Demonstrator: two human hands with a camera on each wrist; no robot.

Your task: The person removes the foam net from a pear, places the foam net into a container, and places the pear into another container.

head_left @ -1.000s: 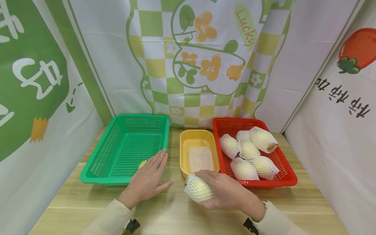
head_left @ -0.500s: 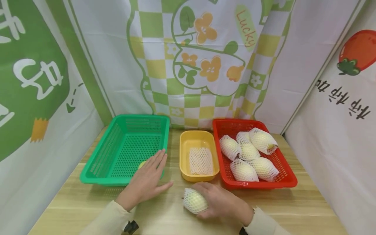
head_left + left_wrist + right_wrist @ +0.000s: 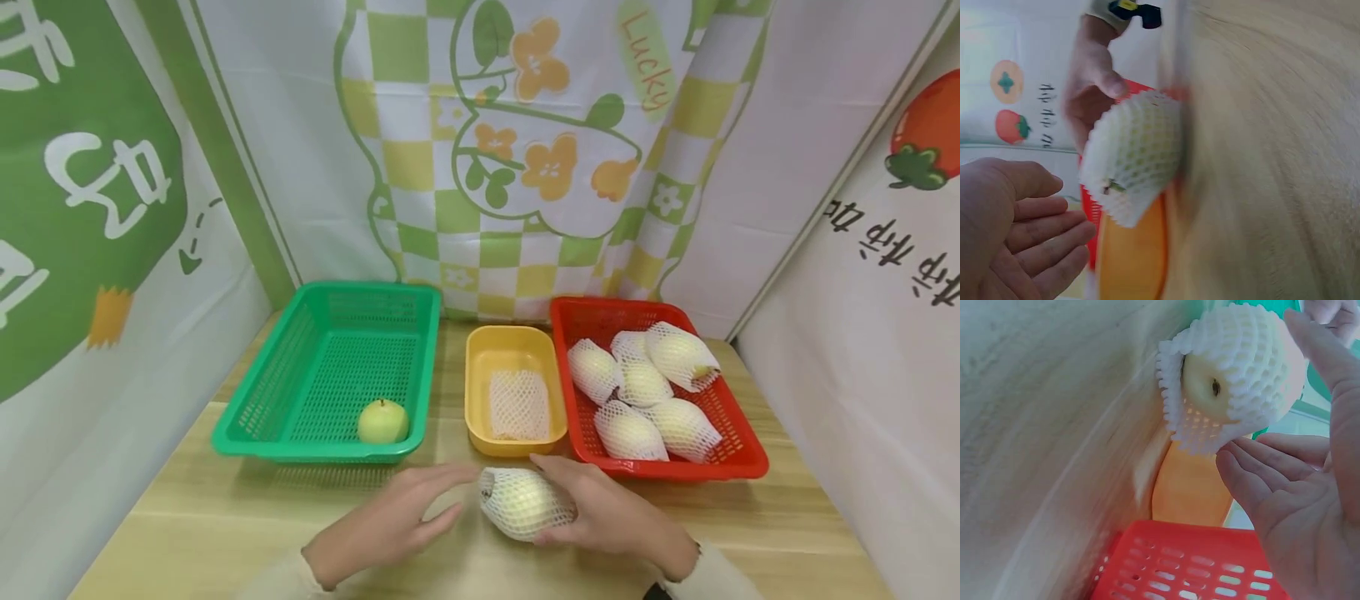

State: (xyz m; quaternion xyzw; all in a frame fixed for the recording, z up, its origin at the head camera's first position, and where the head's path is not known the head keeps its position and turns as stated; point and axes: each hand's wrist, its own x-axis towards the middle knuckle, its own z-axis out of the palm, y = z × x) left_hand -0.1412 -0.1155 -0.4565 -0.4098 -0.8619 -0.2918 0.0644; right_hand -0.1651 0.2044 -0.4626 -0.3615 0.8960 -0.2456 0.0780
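A round, pale yellow-green fruit in a white foam net (image 3: 519, 502) is at the table's front middle, between my two hands. My right hand (image 3: 600, 508) holds it from the right, with thumb and fingers on opposite sides; in the right wrist view its bare end shows through the open net (image 3: 1207, 387). My left hand (image 3: 397, 517) is just left of the fruit, fingers extended and slightly bent, holding nothing. A gap separates it from the fruit in the left wrist view. A dark stem (image 3: 1110, 186) pokes out at the net's left end.
A green basket (image 3: 247, 367) at left holds one bare fruit (image 3: 383, 422). The yellow tub (image 3: 480, 442) in the middle contains a flattened foam net (image 3: 520, 406). Several netted fruits (image 3: 632, 433) lie in the red basket (image 3: 738, 417) at right. A printed curtain (image 3: 480, 250) hangs behind.
My left hand has left the green basket's front rim and come right, near the netted fruit, uncovering the bare fruit. The right hand has lowered the netted fruit toward the table. The view shifted slightly.
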